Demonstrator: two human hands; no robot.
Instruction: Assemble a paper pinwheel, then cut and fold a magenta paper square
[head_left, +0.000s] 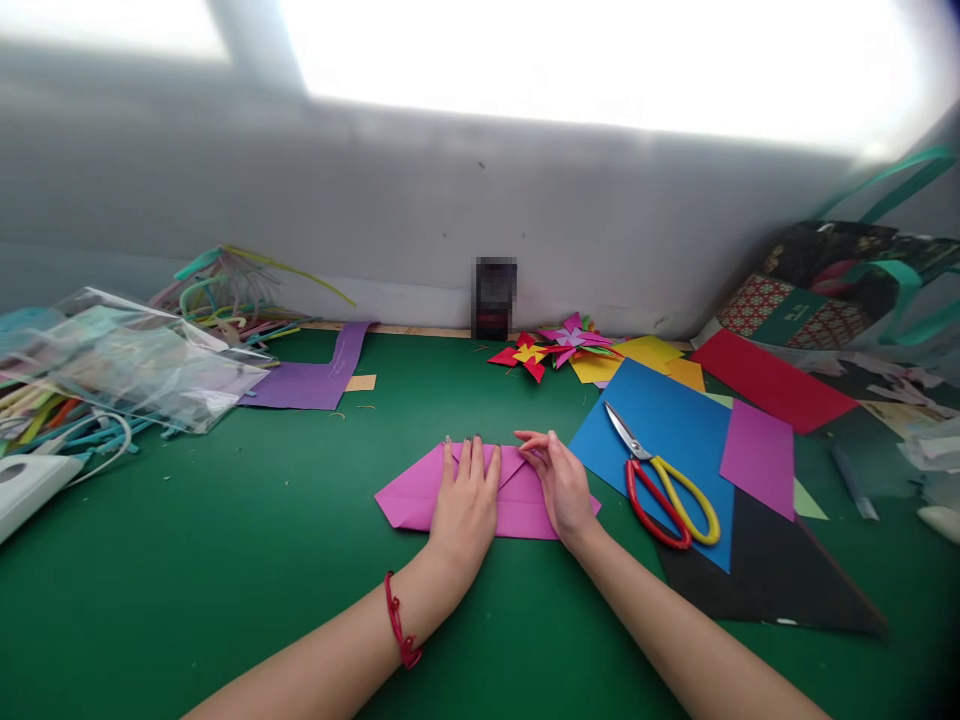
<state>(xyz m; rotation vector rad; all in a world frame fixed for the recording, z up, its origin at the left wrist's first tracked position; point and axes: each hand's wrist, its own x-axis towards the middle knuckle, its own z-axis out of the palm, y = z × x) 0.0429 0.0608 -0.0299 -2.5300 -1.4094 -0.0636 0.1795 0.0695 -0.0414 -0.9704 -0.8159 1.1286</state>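
A folded pink paper [412, 497] lies on the green table [247, 580], with slanted ends and a diagonal crease near its upper right. My left hand [466, 500] rests flat across its middle, fingers stretched out and pointing away from me. On the paper's right part is my right hand [559, 485], its bent fingers at the top edge and its thumb side partly hidden. Whether those fingers pinch the edge cannot be made out. A red cord bracelet [401, 620] circles my left wrist.
Scissors [660, 485] lie on blue paper [675, 410] at the right, above black paper [765, 570]. Paper flowers [555, 345] sit behind the hands. Purple paper [300, 385], a clear plastic bag [165, 370] and a white device [37, 485] are at the left.
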